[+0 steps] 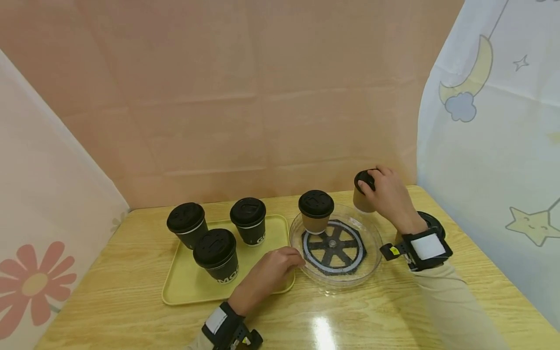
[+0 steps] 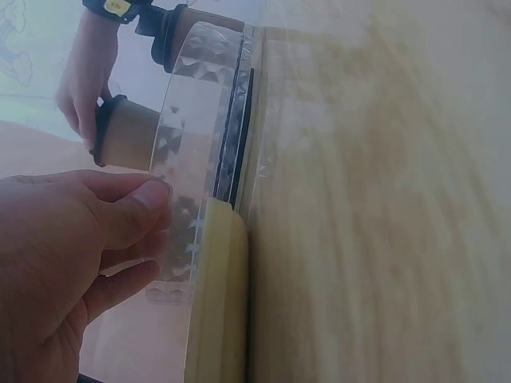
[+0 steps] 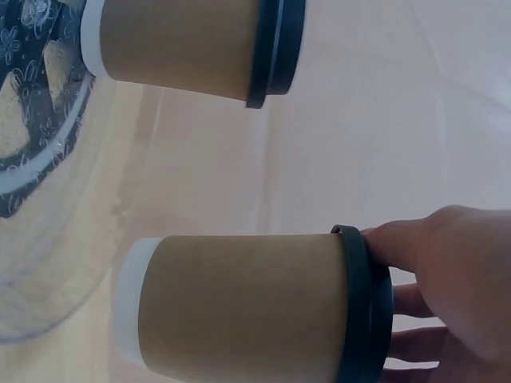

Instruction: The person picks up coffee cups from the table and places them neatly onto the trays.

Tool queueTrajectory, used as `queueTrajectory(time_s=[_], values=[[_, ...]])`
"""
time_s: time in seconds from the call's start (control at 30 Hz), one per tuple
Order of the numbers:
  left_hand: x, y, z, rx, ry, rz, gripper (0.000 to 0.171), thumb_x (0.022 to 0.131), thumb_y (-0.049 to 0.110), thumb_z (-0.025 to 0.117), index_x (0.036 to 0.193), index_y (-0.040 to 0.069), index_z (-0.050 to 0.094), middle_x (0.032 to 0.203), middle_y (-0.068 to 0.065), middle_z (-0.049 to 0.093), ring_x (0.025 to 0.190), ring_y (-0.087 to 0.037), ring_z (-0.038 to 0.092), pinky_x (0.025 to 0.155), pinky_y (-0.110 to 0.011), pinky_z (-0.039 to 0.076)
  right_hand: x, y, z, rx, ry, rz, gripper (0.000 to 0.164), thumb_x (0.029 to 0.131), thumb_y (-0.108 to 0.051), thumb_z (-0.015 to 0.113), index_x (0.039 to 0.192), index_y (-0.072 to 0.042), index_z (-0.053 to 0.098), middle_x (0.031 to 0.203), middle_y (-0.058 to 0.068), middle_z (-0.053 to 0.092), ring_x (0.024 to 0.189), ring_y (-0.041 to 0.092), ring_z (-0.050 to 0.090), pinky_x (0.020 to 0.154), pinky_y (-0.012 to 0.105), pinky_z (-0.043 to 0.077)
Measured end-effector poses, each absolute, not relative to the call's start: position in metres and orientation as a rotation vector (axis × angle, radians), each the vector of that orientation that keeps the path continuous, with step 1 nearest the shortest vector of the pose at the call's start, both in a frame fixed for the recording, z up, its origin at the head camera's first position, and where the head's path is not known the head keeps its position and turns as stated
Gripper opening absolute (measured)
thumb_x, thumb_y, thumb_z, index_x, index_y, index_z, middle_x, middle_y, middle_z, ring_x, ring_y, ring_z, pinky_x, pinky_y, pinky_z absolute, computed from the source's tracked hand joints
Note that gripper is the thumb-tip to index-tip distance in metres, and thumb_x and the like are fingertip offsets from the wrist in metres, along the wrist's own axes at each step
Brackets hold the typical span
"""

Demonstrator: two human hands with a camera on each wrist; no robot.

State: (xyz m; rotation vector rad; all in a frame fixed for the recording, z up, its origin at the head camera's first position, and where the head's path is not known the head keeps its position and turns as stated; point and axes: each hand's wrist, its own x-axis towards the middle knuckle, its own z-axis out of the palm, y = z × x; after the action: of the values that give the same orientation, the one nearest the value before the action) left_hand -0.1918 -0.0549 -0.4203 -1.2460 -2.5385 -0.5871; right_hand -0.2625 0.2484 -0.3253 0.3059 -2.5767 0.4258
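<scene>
My right hand (image 1: 391, 197) grips the black lid of a brown paper coffee cup (image 3: 247, 307) from above, thumb and fingers around the lid's edge. That cup is upright just behind and right of a clear round turntable tray (image 1: 372, 262) with a dark wheel-shaped base. At the tray's near left side, my left hand (image 1: 273, 267) pinches its clear rim between thumb and finger, as the left wrist view shows. Another brown lidded coffee cup (image 1: 316, 221) stands inside the tray at its back left.
A yellow rectangular tray (image 1: 183, 287) left of the turntable carries three black lidded cups (image 1: 248, 221). Another lidded cup (image 1: 430, 221) is partly hidden behind my right wrist. A peach cloth (image 1: 197, 107) hangs along the table's back edge, with printed cloths at both sides.
</scene>
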Motion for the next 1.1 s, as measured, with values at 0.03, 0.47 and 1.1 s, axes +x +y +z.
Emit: queueTrajectory(time_s=[0.03,0.47,1.1], values=[[-0.192,-0.055,-0.42,-1.247,-2.542,-0.589,0.018,0.092,0.005,0.064,0.095,0.017,0.077,0.095,0.007,0.071,0.092,-0.004,0.067,0.082,-0.015,0.054,-0.261,0.248,-0.323,0.313,-2.564,0.42,0.041,0.094,-0.015,0.062,0.117,0.019,0.059,0.125,0.039,0.053,0.115,0.053,0.049,0.097,0.063,0.042],[-0.191,-0.056,-0.42,-1.247,-2.536,-0.595,0.019,0.091,0.004,0.064,0.095,0.017,0.077,0.095,0.006,0.07,0.092,-0.004,0.068,0.082,-0.016,0.055,-0.231,0.242,-0.314,0.45,-2.457,0.356,0.037,0.088,-0.017,0.072,0.112,0.011,0.068,0.123,0.036,0.057,0.108,0.052,0.052,0.092,0.061,0.044],[-0.192,-0.055,-0.418,-1.247,-2.538,-0.577,0.019,0.091,0.005,0.064,0.094,0.017,0.077,0.095,0.007,0.071,0.092,-0.004,0.068,0.082,-0.016,0.055,-0.194,0.203,-0.318,0.624,-2.443,0.306,0.041,0.084,-0.026,0.075,0.11,0.005,0.069,0.118,0.027,0.063,0.106,0.044,0.058,0.091,0.055,0.05]])
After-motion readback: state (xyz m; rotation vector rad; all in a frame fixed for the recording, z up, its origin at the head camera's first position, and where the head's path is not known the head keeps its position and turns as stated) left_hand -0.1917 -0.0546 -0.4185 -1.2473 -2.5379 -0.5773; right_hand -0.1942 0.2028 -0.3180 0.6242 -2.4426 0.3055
